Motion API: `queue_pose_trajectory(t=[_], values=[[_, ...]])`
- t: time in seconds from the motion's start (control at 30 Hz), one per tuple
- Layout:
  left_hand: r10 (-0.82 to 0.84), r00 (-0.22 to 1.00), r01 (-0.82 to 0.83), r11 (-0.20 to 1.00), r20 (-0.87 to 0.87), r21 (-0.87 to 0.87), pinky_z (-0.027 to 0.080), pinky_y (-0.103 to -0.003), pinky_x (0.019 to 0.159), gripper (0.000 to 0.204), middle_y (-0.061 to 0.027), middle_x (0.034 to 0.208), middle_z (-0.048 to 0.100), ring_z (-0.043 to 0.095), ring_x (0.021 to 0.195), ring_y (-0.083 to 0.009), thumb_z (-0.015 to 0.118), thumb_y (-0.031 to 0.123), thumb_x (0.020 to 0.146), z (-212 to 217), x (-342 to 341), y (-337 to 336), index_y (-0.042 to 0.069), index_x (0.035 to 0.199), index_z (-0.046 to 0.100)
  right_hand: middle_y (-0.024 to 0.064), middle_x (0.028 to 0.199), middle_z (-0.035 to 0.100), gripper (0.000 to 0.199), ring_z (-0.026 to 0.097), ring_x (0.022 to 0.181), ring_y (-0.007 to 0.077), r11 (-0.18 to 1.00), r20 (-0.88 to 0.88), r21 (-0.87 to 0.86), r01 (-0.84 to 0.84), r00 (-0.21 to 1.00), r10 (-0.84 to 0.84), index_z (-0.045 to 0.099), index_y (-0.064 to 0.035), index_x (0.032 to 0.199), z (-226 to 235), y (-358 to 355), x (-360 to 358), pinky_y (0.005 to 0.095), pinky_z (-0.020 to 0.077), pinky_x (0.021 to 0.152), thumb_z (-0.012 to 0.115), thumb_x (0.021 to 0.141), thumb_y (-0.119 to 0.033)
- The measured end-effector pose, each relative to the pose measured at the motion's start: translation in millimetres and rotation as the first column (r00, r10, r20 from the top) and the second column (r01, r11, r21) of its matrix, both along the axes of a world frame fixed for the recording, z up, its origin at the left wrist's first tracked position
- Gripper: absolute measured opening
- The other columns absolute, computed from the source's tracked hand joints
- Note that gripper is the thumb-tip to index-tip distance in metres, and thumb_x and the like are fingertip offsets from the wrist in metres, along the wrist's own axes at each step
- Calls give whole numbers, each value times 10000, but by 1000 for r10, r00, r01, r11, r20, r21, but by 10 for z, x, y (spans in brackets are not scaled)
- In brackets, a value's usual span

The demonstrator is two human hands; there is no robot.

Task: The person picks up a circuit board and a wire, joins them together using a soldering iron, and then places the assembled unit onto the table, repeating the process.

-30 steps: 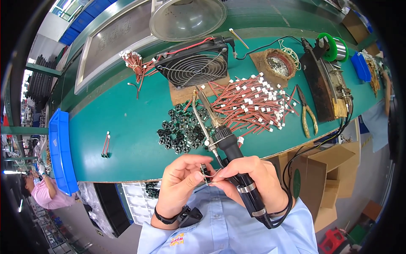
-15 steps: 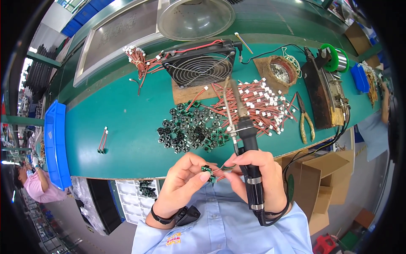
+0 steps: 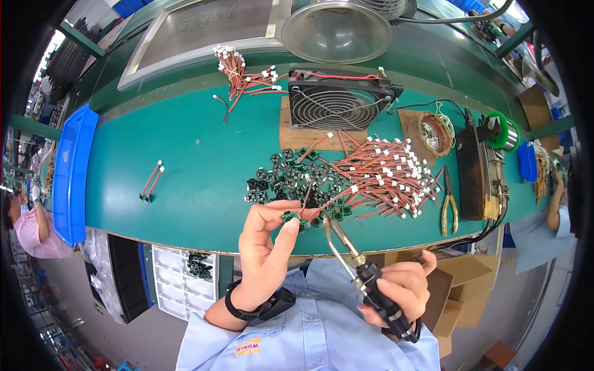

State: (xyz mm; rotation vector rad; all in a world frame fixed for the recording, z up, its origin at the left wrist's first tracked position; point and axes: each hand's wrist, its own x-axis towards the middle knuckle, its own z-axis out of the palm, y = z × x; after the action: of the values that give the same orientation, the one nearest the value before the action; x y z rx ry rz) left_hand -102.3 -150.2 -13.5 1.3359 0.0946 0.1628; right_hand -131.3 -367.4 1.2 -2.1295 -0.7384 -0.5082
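Left hand [image 3: 267, 247] raised over the near edge of the green bench [image 3: 185, 185], thumb and forefinger pinched narrow on a small green circuit board [image 3: 289, 217] with a red wire [image 3: 305, 193] trailing up from it. Right hand [image 3: 399, 290] lower and nearer, fist wrapped around the black handle of a soldering iron [image 3: 362, 272], metal tip angled up and left, ending just beside the pinched board; contact between tip and board hard to make out.

Just beyond the hands, a heap of small dark green boards [image 3: 291, 176] on the bench, and to its right a spread of red leads with white plugs [image 3: 387, 176]. Farther back, a black fan [image 3: 337, 102] lying on a brown block. At far left of it, another bundle of red leads [image 3: 235, 68]. Yellow-handled pliers [image 3: 448, 207] at right, near a dark iron stand [image 3: 479, 170] and a green solder spool [image 3: 504, 131]. Two loose wired boards [image 3: 151, 180] lying alone at left, near a blue bin [image 3: 71, 173].
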Motion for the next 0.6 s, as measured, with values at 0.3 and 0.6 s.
queue_pose_trajectory(t=[0.3, 0.6], values=[[-12, 998, 0, 979, 55, 203, 441, -345, 895, 79, -169, 1144, 542, 601, 1007, -246, 483, 5, 898, -93, -29, 38, 26, 948, 425, -1, 764, 618, 390, 609, 735, 156, 1000, -105, 13, -28, 994, 29, 676, -120, 924, 2, 75, -54, 413, 234, 990, 801, 590, -277], [-41, 998, 27, 958, 44, 284, 436, -353, 903, 79, -167, 1142, 540, 598, 1013, -247, 483, 4, 897, -82, -27, 26, 25, 946, 424, -8, 777, 623, 399, 608, 734, 156, 999, -107, -16, -33, 994, 31, 678, -126, 934, 14, 52, -50, 412, 240, 984, 799, 589, -285]])
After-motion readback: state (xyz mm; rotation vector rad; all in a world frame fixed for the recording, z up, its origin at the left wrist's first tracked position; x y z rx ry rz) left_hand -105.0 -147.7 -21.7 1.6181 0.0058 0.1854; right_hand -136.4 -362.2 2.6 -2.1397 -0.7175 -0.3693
